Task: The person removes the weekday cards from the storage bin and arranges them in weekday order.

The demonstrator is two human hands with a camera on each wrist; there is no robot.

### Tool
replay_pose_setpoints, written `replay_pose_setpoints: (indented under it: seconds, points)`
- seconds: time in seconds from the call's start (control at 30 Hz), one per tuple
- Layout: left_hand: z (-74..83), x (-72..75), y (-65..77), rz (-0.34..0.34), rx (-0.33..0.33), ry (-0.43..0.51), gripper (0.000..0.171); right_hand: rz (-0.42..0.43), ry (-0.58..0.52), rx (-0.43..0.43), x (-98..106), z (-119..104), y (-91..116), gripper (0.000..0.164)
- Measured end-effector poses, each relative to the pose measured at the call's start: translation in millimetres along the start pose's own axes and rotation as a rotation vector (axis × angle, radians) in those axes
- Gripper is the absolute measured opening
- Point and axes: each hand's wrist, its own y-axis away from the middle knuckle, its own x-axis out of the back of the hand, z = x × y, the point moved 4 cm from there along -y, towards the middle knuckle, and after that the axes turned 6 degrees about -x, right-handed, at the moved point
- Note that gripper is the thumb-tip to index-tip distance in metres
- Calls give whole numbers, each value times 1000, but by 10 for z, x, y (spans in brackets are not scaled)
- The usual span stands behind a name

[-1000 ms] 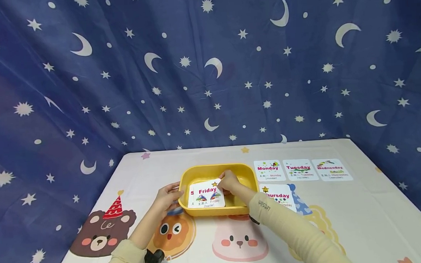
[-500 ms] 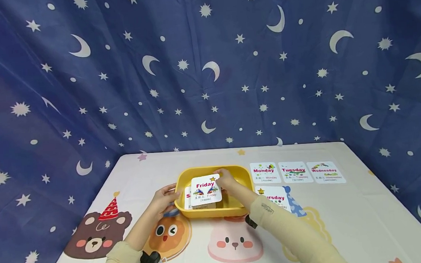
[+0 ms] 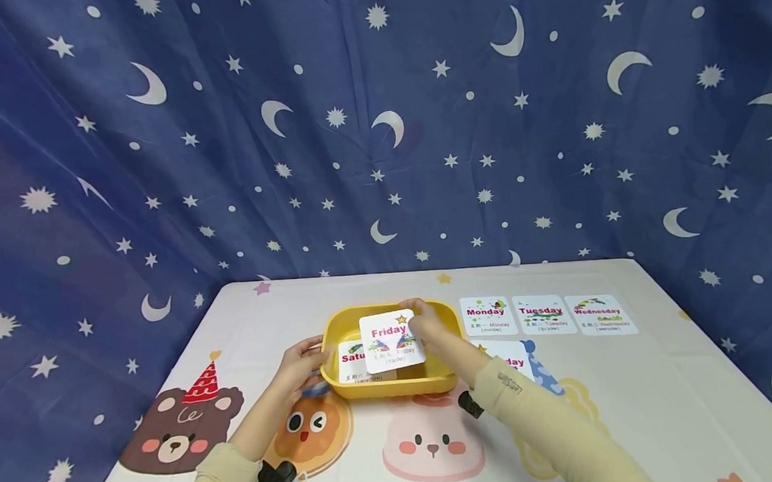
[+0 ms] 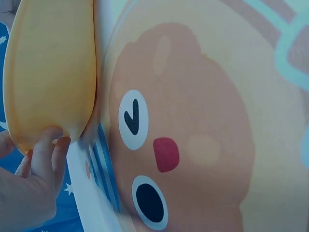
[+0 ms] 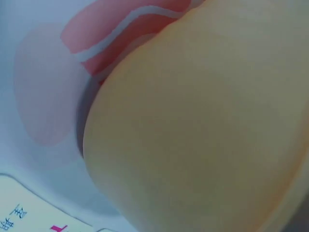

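Note:
A yellow plastic tray (image 3: 395, 389) stands in the middle of the table. My left hand (image 3: 301, 368) holds its left end; in the left wrist view the fingers of the left hand (image 4: 34, 186) bend over the rim. My right hand (image 3: 431, 327) pinches a white Friday card (image 3: 391, 344) by its right edge, above the tray and tilted toward me. Under it a Saturday card (image 3: 351, 365) lies in the tray, partly covered. In the right wrist view the tray (image 5: 193, 125) fills most of the frame and the right hand is not visible.
Right of the tray lie cards in a row: Monday (image 3: 488, 316), Tuesday (image 3: 544, 314) and Wednesday (image 3: 601, 315). Below Monday lies a Thursday card (image 3: 515, 351), partly hidden by the right forearm. A cartoon-printed cloth (image 3: 675, 415) covers the table; a starry blue curtain (image 3: 327, 149) hangs behind.
The Friday card has been lifted off the other cards in the tray and shifted slightly right, uncovering more of the Saturday card. The left hand stays at the tray's left end.

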Motion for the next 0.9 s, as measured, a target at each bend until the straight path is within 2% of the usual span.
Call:
replay_pose_setpoints:
  seconds: [0.17, 0.3, 0.43, 0.6, 0.7, 0.9]
  points:
    - [-9, 18, 6, -5, 3, -4, 45, -2, 11, 4, 49, -27, 43, 42]
    - [1, 33, 7, -29, 8, -13, 46, -20, 17, 13, 101, -68, 85, 46]
    - [10, 33, -10, -61, 14, -13, 48, -77, 46, 44, 169, -130, 150, 51]
    - [-4, 56, -43, -59, 21, -5, 47, -134, 41, 78, 264, -184, 226, 54]
    - [-9, 63, -55, -62, 16, -7, 46, -131, 20, 78, 324, -188, 267, 55]
    - [-46, 62, -62, -74, 17, -5, 46, -105, 50, 89, 445, -164, 362, 54]
